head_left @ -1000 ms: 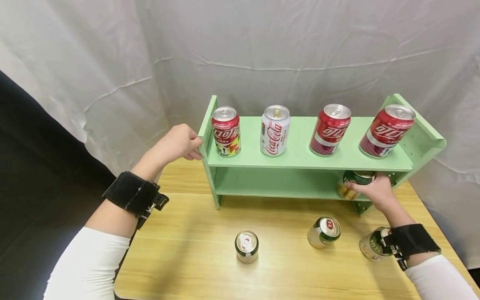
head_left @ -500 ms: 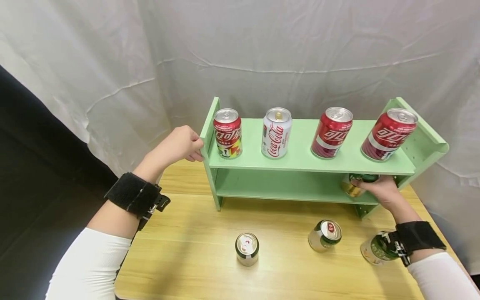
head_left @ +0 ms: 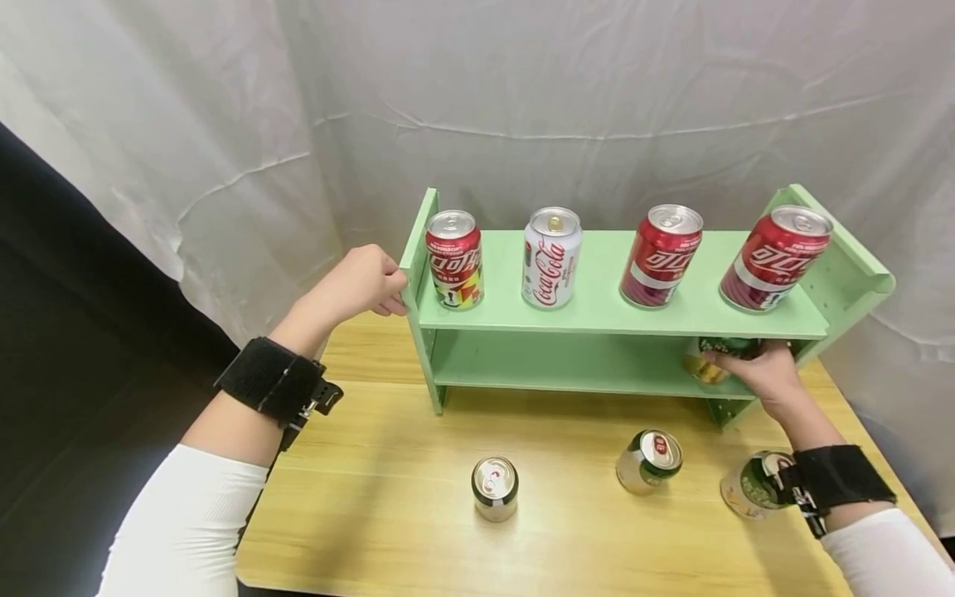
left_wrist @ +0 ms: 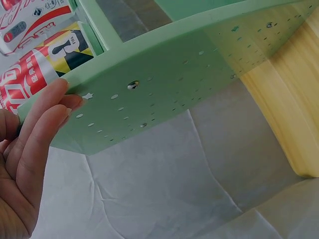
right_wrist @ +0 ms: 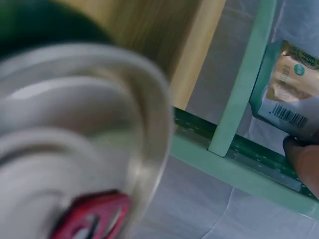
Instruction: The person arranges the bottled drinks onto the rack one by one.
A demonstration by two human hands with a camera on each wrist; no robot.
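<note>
A green two-level shelf (head_left: 597,319) stands on a wooden table (head_left: 373,497). My right hand (head_left: 757,369) grips a green and gold can (head_left: 709,358) on the right end of the lower level, under the top board. The right wrist view shows that can (right_wrist: 291,89) behind a shelf post, with a fingertip (right_wrist: 304,159) below it. My left hand (head_left: 366,282) rests on the shelf's left side panel (left_wrist: 174,84), its fingers (left_wrist: 42,119) lying fairly straight against the edge. Three red cans (head_left: 453,259) (head_left: 660,255) (head_left: 773,259) and a white one (head_left: 550,257) stand on top.
Three green cans stand on the table in front of the shelf: one in the middle (head_left: 494,489), one further right (head_left: 647,461), one beside my right wrist (head_left: 753,485), whose top fills the right wrist view (right_wrist: 75,139). White cloth hangs behind.
My right hand has pushed the green can a little deeper onto the lower level. The left hand stays on the side panel.
</note>
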